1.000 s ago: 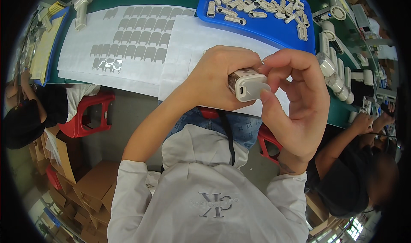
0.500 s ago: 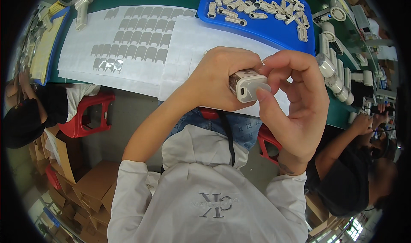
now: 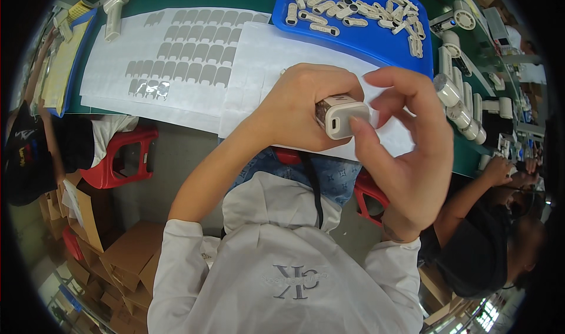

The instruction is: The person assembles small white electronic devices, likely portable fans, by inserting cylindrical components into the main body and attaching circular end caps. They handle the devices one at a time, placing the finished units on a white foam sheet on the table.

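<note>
My left hand [image 3: 306, 107] is closed around a small white device [image 3: 338, 103] near the middle of the view. Its rounded end faces up toward me and has a dark slot-shaped port; a brown patterned patch shows on one side. A grey sticker [image 3: 344, 120] lies on that end, around the port. The thumb of my right hand [image 3: 406, 140] presses on the sticker's right part. The other fingers of that hand are curved and apart from the device, with nothing seen between them. My left palm hides the rest of the device.
White backing sheets [image 3: 194, 107] with rows of grey stickers lie on the green table, left. A blue tray [image 3: 368, 46] of small white parts stands beyond my hands. White handheld fans [image 3: 462, 107] line the right. Red stools [image 3: 125, 157] and cardboard boxes [image 3: 130, 254] are below; people sit either side.
The sticker's edge stuck out past the device's end before; now it lies flat on it. My right index finger has lifted away from the device. My left hand has barely moved.
</note>
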### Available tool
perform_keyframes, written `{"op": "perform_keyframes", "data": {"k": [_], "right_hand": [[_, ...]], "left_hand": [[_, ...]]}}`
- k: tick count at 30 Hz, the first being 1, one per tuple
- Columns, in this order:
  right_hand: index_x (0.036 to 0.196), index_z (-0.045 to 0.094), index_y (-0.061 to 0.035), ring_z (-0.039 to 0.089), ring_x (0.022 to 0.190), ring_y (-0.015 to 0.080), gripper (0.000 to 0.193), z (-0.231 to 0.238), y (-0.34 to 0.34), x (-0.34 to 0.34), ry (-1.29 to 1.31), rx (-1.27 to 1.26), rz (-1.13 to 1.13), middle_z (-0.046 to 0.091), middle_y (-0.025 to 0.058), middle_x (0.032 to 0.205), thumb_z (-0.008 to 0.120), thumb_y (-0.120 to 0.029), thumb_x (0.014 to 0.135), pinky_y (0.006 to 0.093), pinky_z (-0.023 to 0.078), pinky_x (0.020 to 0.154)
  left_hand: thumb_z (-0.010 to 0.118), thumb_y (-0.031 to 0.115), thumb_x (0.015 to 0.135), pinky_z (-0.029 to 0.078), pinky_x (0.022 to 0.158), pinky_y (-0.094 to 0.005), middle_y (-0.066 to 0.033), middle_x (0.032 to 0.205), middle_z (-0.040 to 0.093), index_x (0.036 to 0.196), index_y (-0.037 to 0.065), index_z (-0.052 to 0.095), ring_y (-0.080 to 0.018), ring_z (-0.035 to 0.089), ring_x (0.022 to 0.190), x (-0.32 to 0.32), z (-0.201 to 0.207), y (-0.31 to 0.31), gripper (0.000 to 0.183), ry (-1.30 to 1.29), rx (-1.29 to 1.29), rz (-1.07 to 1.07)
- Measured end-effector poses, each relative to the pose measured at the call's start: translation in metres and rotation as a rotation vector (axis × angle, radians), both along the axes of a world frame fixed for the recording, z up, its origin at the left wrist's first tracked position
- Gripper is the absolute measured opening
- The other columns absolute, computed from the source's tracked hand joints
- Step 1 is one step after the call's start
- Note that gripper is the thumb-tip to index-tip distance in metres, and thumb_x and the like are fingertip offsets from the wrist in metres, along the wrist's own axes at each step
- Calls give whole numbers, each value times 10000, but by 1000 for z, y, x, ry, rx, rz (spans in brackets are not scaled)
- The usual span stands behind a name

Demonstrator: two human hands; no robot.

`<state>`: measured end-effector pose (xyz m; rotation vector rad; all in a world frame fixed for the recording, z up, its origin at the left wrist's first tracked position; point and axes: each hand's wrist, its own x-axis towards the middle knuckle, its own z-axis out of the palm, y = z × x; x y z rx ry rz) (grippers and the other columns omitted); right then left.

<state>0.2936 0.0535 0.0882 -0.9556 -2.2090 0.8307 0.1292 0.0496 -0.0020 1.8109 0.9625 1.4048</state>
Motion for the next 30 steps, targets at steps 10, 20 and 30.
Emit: {"op": "perform_keyframes", "data": {"k": [10,20,30], "right_hand": [[1204,526,9,571,753,97,316,-46,21,27,370,-570,15,579,7,784,595,-66,904,232,441,712],[1086,619,-45,600,835,171,238,-105,49,159,30,-73,-570,603,51,896,640,-45,849,299,478,784],[1229,550,-52,489,1179,384,546,-92,125,194,-524,581,-539,531,168,1232,672,15,701,434,412,1000]], "left_hand": [[716,48,601,477,730,-353,-73,897,603,819,78,632,-276,591,849,-41,21,8,236,97,101,47],[811,157,736,471,875,-357,-115,1141,614,1098,69,684,-277,615,1006,-215,45,66,394,630,239,679],[596,-54,643,356,1091,-408,-194,1451,367,1298,141,539,-398,375,1344,-325,-27,78,686,923,-140,645]]}}
